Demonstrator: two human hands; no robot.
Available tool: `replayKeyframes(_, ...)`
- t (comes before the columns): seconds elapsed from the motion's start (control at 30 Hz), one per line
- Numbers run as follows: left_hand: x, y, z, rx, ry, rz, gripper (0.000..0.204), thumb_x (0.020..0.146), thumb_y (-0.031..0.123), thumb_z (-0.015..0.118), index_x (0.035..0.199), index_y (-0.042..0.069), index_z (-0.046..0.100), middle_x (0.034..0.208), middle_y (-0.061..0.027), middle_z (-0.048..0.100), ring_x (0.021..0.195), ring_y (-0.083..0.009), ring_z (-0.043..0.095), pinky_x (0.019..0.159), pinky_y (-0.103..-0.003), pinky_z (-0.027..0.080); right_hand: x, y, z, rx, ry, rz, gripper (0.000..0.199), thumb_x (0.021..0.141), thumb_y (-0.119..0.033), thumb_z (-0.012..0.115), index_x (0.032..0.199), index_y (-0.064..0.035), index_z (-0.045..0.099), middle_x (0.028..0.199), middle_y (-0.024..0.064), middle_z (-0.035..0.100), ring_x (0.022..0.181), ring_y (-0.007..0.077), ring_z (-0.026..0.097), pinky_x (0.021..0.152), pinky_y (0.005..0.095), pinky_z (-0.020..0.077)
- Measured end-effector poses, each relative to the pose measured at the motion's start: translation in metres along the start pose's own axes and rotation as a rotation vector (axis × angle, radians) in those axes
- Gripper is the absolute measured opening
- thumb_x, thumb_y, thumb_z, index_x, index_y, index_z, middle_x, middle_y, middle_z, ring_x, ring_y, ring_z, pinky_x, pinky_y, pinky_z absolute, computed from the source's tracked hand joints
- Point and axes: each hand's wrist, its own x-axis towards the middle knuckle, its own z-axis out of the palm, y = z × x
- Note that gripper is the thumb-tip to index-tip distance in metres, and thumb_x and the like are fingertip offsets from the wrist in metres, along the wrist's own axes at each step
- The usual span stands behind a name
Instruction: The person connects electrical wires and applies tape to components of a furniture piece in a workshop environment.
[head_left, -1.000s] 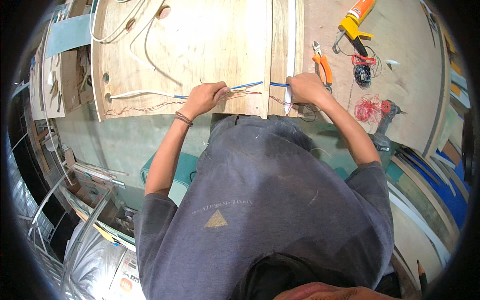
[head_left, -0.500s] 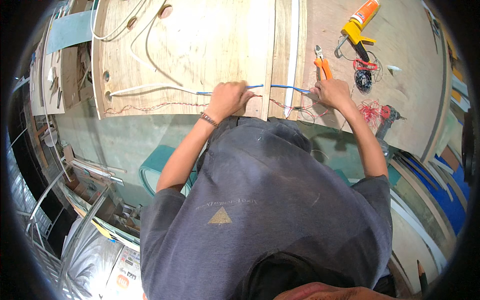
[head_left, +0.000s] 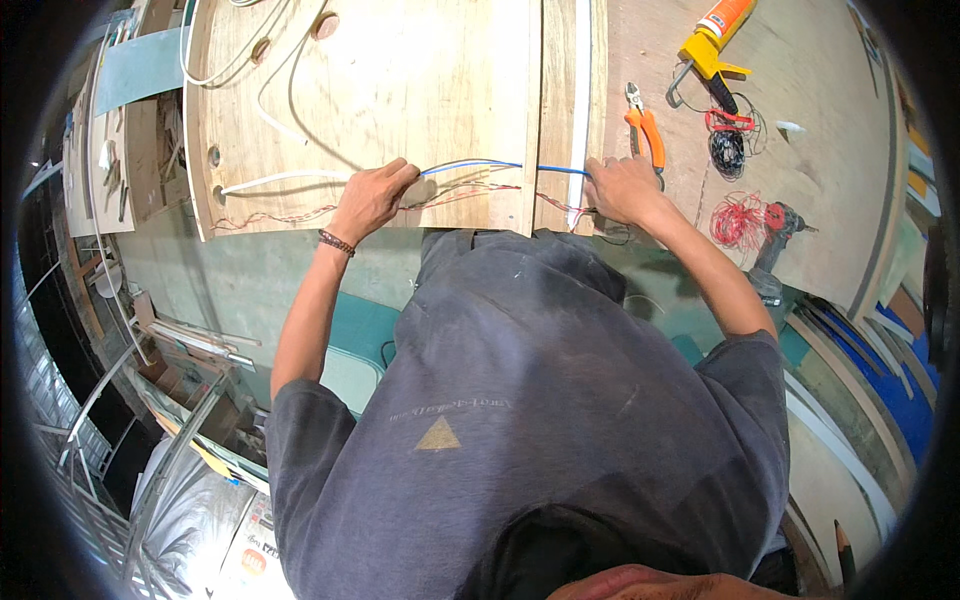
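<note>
Left hand [head_left: 372,198] closed around thin blue insulated wire [head_left: 500,166], together w/ a white cable [head_left: 280,180] that trails off to the left edge of the pale plywood panel [head_left: 420,80]. Right hand [head_left: 618,188] pinched on the other end of the blue wire, just beside the white plastic trunking strip [head_left: 580,100] running up the panel. Hands well apart; blue wire spans between them, lying on the panel, slight upward bow. Thin red-and-white twisted wire [head_left: 450,195] runs just below it, loose.

To do well (judgement): keep even tension both ends so the wire lies straight w/o kinking; keep it apart from the twisted pair; don't drag insulation over the panel edge.

Orange-handled pliers [head_left: 645,125] near right hand on the brown wooden surface [head_left: 820,140]. Also there: yellow caulking gun w/ orange tube [head_left: 715,45], red wire bundle [head_left: 735,218], black wire coil [head_left: 727,150].

Vs 0.5 s ago: hands keep much the same spacing and grip, both a little higher on the panel; wire bows up a bit more. Vs 1.0 s ago: both hands sit further right along the panel; gap between them wider.
</note>
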Motion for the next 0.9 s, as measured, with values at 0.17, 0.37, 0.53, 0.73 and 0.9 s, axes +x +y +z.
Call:
replayKeyframes(0.17,0.008,0.013,0.017,0.007,-0.061,0.049,0.013,0.093,0.014,0.058,0.105,0.01,0.059,0.088,-0.0109,0.064,0.073,-0.0334,0.067,0.059,-0.043,0.051,-0.006,0.035,0.002,0.041,0.052,0.069,0.044,0.095,-0.048,0.057,0.083,-0.0092,0.072,0.075,0.0147,0.071,0.073,0.0347,0.07,0.065,0.0496,0.0527)
replayKeyframes(0.37,0.06,0.05,0.052,-0.033,0.027,0.126,0.017,0.093,0.019,0.059,0.106,0.009,0.063,0.088,-0.0126,0.064,0.078,-0.0345,0.067,0.063,-0.044,0.053,-0.045,0.091,-0.015,0.019,0.034,0.147,0.041,0.093,-0.053,0.058,0.091,-0.0177,0.078,0.077,0.0125,0.071,0.073,0.0345,0.069,0.063,0.0462,0.0521)
replayKeyframes(0.53,0.055,0.048,0.041,-0.061,0.057,0.044,0.021,0.096,0.029,0.062,0.096,0.008,0.068,0.088,-0.0114,0.066,0.082,-0.0315,0.066,0.071,-0.043,0.053,-0.069,0.088,-0.026,0.04,0.006,0.207,0.043,0.094,-0.055,0.056,0.094,-0.0184,0.079,0.077,0.0141,0.071,0.076,0.0346,0.069,0.064,0.0464,0.0514)
replayKeyframes(0.73,0.04,0.011,0.035,0.101,0.07,0.159,0.023,0.093,0.034,0.065,0.095,0.012,0.069,0.085,-0.0064,0.067,0.081,-0.0263,0.065,0.076,-0.038,0.05,-0.063,0.089,-0.022,0.083,0.0,0.236,0.047,0.094,-0.057,0.054,0.092,-0.0169,0.078,0.08,0.0143,0.071,0.08,0.035,0.069,0.068,0.0471,0.0521)
replayKeyframes(0.9,0.052,0.014,0.049,0.023,0.074,0.209,0.023,0.096,0.032,0.062,0.098,0.009,0.066,0.086,-0.0091,0.066,0.083,-0.0292,0.066,0.072,-0.041,0.051,-0.08,0.114,-0.004,0.116,0.028,0.246,0.051,0.094,-0.058,0.053,0.09,-0.014,0.078,0.083,0.0157,0.071,0.085,0.0355,0.069,0.073,0.047,0.0524)
